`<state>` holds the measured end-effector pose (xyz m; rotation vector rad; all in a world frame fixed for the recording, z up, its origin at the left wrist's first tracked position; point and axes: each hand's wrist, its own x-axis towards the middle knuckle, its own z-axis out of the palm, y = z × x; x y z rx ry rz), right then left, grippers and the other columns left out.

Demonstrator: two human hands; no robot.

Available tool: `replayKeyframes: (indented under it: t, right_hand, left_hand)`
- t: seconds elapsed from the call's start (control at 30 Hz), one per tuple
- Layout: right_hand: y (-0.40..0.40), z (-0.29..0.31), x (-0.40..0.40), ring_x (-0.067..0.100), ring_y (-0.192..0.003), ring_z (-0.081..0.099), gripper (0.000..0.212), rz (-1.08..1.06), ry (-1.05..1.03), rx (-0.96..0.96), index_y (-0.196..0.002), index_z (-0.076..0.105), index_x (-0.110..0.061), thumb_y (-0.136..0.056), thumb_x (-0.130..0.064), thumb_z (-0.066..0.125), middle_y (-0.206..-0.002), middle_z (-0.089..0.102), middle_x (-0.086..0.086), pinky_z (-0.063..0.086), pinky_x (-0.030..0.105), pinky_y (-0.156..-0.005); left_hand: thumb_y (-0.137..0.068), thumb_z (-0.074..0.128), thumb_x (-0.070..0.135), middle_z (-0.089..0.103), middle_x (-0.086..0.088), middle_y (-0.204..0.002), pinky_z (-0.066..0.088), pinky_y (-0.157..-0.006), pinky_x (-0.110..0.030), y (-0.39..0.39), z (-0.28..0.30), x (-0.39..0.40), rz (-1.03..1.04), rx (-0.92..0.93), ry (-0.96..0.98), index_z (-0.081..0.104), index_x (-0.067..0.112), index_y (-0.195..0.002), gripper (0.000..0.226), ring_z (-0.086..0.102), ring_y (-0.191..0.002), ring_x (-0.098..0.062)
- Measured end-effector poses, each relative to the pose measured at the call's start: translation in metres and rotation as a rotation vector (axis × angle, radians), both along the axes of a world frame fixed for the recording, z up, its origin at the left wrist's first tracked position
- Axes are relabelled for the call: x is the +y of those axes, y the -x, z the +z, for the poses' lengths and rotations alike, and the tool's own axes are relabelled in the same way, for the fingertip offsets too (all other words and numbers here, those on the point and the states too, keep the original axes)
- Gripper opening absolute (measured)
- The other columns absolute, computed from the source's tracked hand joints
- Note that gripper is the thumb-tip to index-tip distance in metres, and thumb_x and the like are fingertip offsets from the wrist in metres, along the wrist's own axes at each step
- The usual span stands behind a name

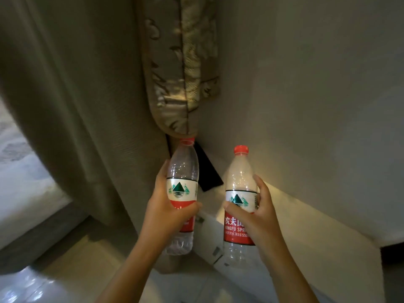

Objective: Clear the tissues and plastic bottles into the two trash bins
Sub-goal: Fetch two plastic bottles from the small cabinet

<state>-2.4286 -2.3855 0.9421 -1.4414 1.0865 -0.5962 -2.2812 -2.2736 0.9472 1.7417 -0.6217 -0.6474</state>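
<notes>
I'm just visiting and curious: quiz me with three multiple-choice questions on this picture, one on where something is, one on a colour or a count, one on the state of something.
1. Where is the patterned cushion?
A. Above the bottles, against the sofa
B. On the floor
C. In the left hand

2. What colour are the bottle caps?
A. Blue
B. Red
C. White

3. What is the right hand doing?
A. Hanging open and idle
B. Pressing flat on the sofa
C. Gripping a bottle round its label

Answers:
1. A: the cushion stands just over the left bottle, against the sofa.
2. B: both caps, also that of the right bottle, are red.
3. C: its fingers curl round the right bottle, as the left hand does round the other.
</notes>
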Motion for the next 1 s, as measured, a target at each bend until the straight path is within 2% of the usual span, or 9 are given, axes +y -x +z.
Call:
replayKeyframes:
  t: [0.1, 0.23, 0.3, 0.43, 0.5, 0.57, 0.7, 0.9, 1.0]
  right_hand:
    - [-0.015, 0.01, 0.027, 0.017, -0.097, 0.063, 0.08, 0.134, 0.037, -0.044, -0.134, 0.03, -0.043, -0.074, -0.024, 0.079, -0.124, 0.053, -0.005, 0.056, 0.029, -0.075]
    - [-0.027, 0.023, 0.058, 0.011, -0.097, 0.06, 0.087, 0.357, 0.088, -0.069, -0.141, 0.027, -0.04, -0.073, -0.022, 0.079, -0.123, 0.051, -0.011, 0.052, 0.022, -0.072]
    - [-0.028, 0.027, 0.071, 0.007, -0.094, 0.058, 0.083, 0.466, 0.103, -0.081, -0.136, 0.03, -0.042, -0.073, -0.021, 0.079, -0.117, 0.049, -0.016, 0.048, 0.016, -0.068]
    - [-0.023, 0.03, 0.103, 0.006, -0.094, 0.059, 0.079, 0.641, 0.1, -0.077, -0.133, 0.034, -0.04, -0.072, -0.019, 0.08, -0.113, 0.053, -0.018, 0.048, 0.015, -0.067]
    - [-0.018, 0.028, 0.12, 0.003, -0.085, 0.062, 0.075, 0.695, 0.076, -0.081, -0.127, 0.036, -0.042, -0.072, -0.016, 0.08, -0.105, 0.053, -0.024, 0.049, 0.012, -0.055]
    - [-0.014, 0.024, 0.138, 0.002, -0.082, 0.064, 0.073, 0.751, 0.053, -0.084, -0.122, 0.037, -0.045, -0.071, -0.013, 0.08, -0.103, 0.055, -0.024, 0.049, 0.009, -0.053]
    - [-0.022, 0.024, 0.186, 0.005, -0.085, 0.062, 0.073, 0.926, 0.026, -0.059, -0.124, 0.037, -0.043, -0.072, -0.013, 0.079, -0.108, 0.056, -0.019, 0.049, 0.011, -0.053]
    - [-0.043, 0.024, 0.295, 0.01, -0.093, 0.062, 0.08, 1.158, 0.027, -0.066, -0.126, 0.034, -0.049, -0.07, -0.019, 0.082, -0.11, 0.055, -0.021, 0.05, 0.018, -0.065]
    - [-0.053, 0.025, 0.358, 0.011, -0.098, 0.062, 0.083, 1.252, 0.001, -0.081, -0.13, 0.036, -0.047, -0.068, -0.02, 0.083, -0.117, 0.056, -0.017, 0.054, 0.023, -0.069]
  left_hand:
    - [-0.068, 0.082, 0.011, 0.057, 0.022, -0.102, 0.048, -0.06, -0.007, -0.002, 0.009, 0.044, 0.085, -0.03, 0.03, 0.021, 0.048, -0.137, 0.099, 0.06, -0.085, 0.014]
    - [-0.069, 0.083, 0.023, 0.054, 0.027, -0.111, 0.052, -0.07, -0.016, 0.01, 0.013, 0.097, 0.276, -0.045, 0.058, 0.023, 0.048, -0.141, 0.096, 0.062, -0.095, 0.002]
    - [-0.071, 0.081, 0.025, 0.053, 0.021, -0.116, 0.053, -0.073, -0.02, 0.024, 0.014, 0.119, 0.392, -0.029, 0.085, 0.024, 0.047, -0.14, 0.092, 0.062, -0.097, -0.005]
    - [-0.073, 0.078, 0.02, 0.054, 0.019, -0.11, 0.05, -0.054, -0.011, 0.059, 0.018, 0.163, 0.578, 0.013, 0.149, 0.028, 0.052, -0.128, 0.081, 0.064, -0.084, -0.003]
    - [-0.071, 0.079, 0.019, 0.055, 0.018, -0.108, 0.049, -0.053, -0.009, 0.075, 0.017, 0.187, 0.639, 0.025, 0.162, 0.03, 0.05, -0.128, 0.081, 0.065, -0.083, 0.002]
    - [-0.065, 0.08, 0.027, 0.054, 0.022, -0.11, 0.05, -0.054, -0.011, 0.091, 0.016, 0.212, 0.699, 0.011, 0.149, 0.031, 0.048, -0.133, 0.086, 0.064, -0.086, 0.003]
    - [-0.06, 0.081, 0.033, 0.052, 0.025, -0.111, 0.051, -0.063, -0.017, 0.113, 0.016, 0.269, 0.855, -0.002, 0.143, 0.032, 0.05, -0.132, 0.089, 0.062, -0.093, -0.006]
    - [-0.061, 0.078, 0.032, 0.057, 0.016, -0.113, 0.054, -0.057, -0.016, 0.133, 0.018, 0.369, 1.036, 0.058, 0.23, 0.038, 0.046, -0.134, 0.084, 0.067, -0.084, 0.0]
    - [-0.061, 0.079, 0.031, 0.056, 0.016, -0.117, 0.054, -0.058, -0.017, 0.14, 0.02, 0.428, 1.114, 0.055, 0.239, 0.039, 0.047, -0.133, 0.084, 0.067, -0.087, -0.007]
